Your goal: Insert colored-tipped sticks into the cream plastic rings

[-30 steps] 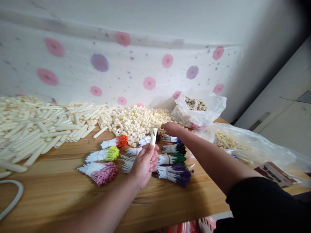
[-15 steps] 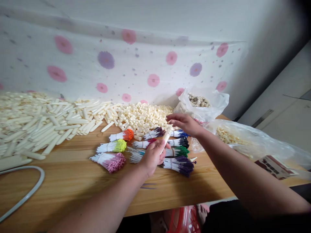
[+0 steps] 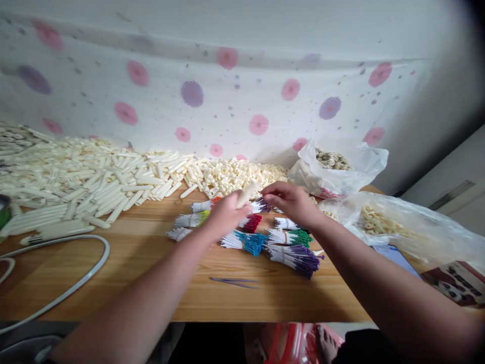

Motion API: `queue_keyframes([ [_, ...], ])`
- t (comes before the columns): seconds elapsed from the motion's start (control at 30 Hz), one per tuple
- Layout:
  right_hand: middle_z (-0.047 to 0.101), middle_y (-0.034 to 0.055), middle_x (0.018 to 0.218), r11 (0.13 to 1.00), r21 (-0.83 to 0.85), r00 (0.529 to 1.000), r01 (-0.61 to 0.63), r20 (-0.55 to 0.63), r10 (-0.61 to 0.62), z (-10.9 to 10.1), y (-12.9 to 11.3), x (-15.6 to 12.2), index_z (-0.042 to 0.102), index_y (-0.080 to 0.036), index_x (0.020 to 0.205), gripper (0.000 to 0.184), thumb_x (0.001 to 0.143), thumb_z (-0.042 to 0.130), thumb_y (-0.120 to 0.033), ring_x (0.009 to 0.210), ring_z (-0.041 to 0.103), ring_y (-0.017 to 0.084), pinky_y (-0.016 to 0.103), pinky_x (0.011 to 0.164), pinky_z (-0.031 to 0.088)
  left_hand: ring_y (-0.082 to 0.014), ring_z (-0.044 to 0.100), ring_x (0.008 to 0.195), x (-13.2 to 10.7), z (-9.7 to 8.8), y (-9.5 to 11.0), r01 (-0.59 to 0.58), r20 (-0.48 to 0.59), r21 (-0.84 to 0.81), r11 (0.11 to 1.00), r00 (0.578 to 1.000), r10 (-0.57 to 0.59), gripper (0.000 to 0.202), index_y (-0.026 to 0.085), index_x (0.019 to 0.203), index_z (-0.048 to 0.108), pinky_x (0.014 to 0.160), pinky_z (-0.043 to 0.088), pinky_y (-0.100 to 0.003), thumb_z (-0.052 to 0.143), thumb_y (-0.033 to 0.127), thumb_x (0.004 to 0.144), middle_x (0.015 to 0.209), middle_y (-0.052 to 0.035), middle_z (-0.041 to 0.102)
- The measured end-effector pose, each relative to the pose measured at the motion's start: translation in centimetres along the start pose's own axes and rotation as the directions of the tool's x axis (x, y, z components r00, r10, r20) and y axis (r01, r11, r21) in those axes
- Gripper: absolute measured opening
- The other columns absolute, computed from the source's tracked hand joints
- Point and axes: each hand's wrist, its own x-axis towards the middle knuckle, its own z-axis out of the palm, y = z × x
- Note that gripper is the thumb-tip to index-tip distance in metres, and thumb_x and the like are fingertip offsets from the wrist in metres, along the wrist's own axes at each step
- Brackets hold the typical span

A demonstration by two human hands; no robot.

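Cream tube (image 3: 247, 194): gripped in the left hand (image 3: 231, 210), its free end protruding past the fingers, aimed away from the body and tilted toward the right hand (image 3: 291, 199). Left hand closed round the tube's lower part. Right hand just beyond that end, apart from it, fingers bent to a narrow pinch; blurred, so cannot tell whether a small piece is held. Directly below the gap between hands: a dark-tipped bundle (image 3: 261, 205), with a red-tipped bundle (image 3: 252, 222) nearer the body. Closer in, right of the left wrist: blue-tipped bundle (image 3: 244, 241); below the right hand: green-tipped bundle (image 3: 290, 236), then purple-tipped bundle (image 3: 294, 259). Past both hands: heap of short slotted pieces (image 3: 242, 174); left of the left hand: pile of long tubes (image 3: 140, 187). Right of the right hand: upright plastic bag (image 3: 322, 174). Risks, as judged: smooth tube could slip or turn if the left grip is loose and its end is pushed off-axis; a dropped small piece would be hard to pick out among the bundles; a low right forearm could scatter the purple sticks, some already splayed on the table (image 3: 151, 283).
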Motion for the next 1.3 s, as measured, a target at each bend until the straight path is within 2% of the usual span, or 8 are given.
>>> queue_keyframes([
  [0.13, 0.068, 0.0033, 0.092, 0.914, -0.388, 0.968, 0.121, 0.249, -0.022, 5.7, -0.3, 4.8, 0.068, -0.02, 0.087, 0.02, 0.087, 0.047, -0.018, 0.085, 0.06, 0.013, 0.024, 0.078, 0.045, -0.0151, 0.052, 0.061, 2.0, -6.6, -4.1, 0.133, -0.305, 0.494, 0.859, 0.952, 0.028, 0.014, 0.018, 0.078, 0.06, 0.057, 0.036, -0.026, 0.058, 0.032, 0.078, 0.068, -0.0028, 0.06],
  [0.23, 0.067, 0.006, 0.095, 0.87, -0.481, 0.959, 0.102, 0.281, 0.043, 9.6, 0.2, 7.6, 0.068, -0.019, 0.089, 0.021, 0.085, 0.048, -0.017, 0.087, 0.061, 0.018, 0.027, 0.073, 0.046, -0.0181, 0.057, 0.071, 2.7, -8.8, -6.7, 0.169, -0.255, 0.658, 0.734, 0.967, 0.005, 0.018, 0.017, 0.083, 0.063, 0.061, 0.037, -0.027, 0.054, 0.032, 0.08, 0.077, -0.0054, 0.065],
  [0.4, 0.065, 0.0072, 0.096, 0.777, -0.623, 0.93, 0.086, 0.33, 0.162, 12.9, 1.1, 9.7, 0.064, -0.015, 0.093, 0.018, 0.089, 0.051, -0.026, 0.089, 0.061, 0.019, 0.034, 0.074, 0.049, -0.0235, 0.059, 0.079, 3.0, -8.8, -8.0, 0.18, -0.208, 0.743, 0.645, 0.978, -0.033, 0.02, 0.021, 0.089, 0.068, 0.064, 0.036, -0.029, 0.055, 0.033, 0.079, 0.082, -0.0075, 0.068],
  [0.63, 0.061, 0.0068, 0.106, 0.708, -0.697, 0.918, 0.113, 0.345, 0.193, 14.0, 0.4, 9.1, 0.059, -0.014, 0.103, 0.023, 0.09, 0.052, -0.032, 0.094, 0.059, 0.018, 0.038, 0.081, 0.05, -0.0256, 0.061, 0.077, 3.0, -8.8, -8.6, 0.23, -0.218, 0.776, 0.587, 0.972, -0.093, 0.022, 0.023, 0.091, 0.069, 0.063, 0.037, -0.031, 0.059, 0.035, 0.077, 0.083, -0.009, 0.068],
  [0.87, 0.064, 0.0128, 0.09, 0.703, -0.707, 0.949, 0.078, 0.268, 0.164, 8.9, -0.4, 5.8, 0.057, -0.012, 0.097, 0.017, 0.086, 0.045, -0.011, 0.078, 0.06, 0.021, 0.029, 0.064, 0.045, -0.0217, 0.06, 0.078, 2.3, -8.3, -6.6, 0.2, -0.243, 0.759, 0.619, 0.97, -0.015, 0.018, 0.021, 0.089, 0.068, 0.067, 0.04, -0.029, 0.057, 0.031, 0.079, 0.083, -0.0072, 0.068],
  [1.03, 0.06, 0.0053, 0.086, 0.831, -0.541, 0.971, 0.127, 0.238, 0.007, 6.9, -0.9, 1.0, 0.056, -0.017, 0.089, 0.013, 0.089, 0.043, -0.014, 0.075, 0.055, 0.014, 0.024, 0.067, 0.04, -0.0164, 0.058, 0.068, 0.3, -5.4, -4.2, -0.068, -0.026, 0.385, 0.92, 0.996, 0.084, 0.023, 0.017, 0.087, 0.07, 0.061, 0.042, -0.026, 0.064, 0.035, 0.075, 0.076, -0.0055, 0.068],
  [1.2, 0.057, 0.0037, 0.077, 0.993, -0.116, 0.999, 0.028, -0.024, -0.031, 7.6, -0.2, -1.1, 0.056, -0.017, 0.079, 0.012, 0.087, 0.048, -0.018, 0.068, 0.051, 0.013, 0.024, 0.063, 0.041, -0.0147, 0.056, 0.059, -1.0, -2.9, -3.2, 0.059, 0.103, 0.064, 0.996, 0.993, -0.065, 0.007, 0.017, 0.072, 0.072, 0.055, 0.041, -0.024, 0.071, 0.022, 0.067, 0.064, -0.0034, 0.066],
  [1.3, 0.062, 0.0024, 0.082, 0.943, 0.33, 0.991, -0.05, -0.102, 0.088, 8.0, 0.6, -1.3, 0.059, -0.02, 0.094, 0.013, 0.081, 0.056, -0.019, 0.073, 0.058, 0.013, 0.025, 0.066, 0.047, -0.0135, 0.053, 0.055, -0.9, -2.7, -2.4, 0.096, 0.079, -0.094, 0.991, 0.993, -0.088, 0.011, 0.017, 0.057, 0.067, 0.055, 0.042, -0.024, 0.069, 0.019, 0.068, 0.056, -0.0026, 0.062],
])
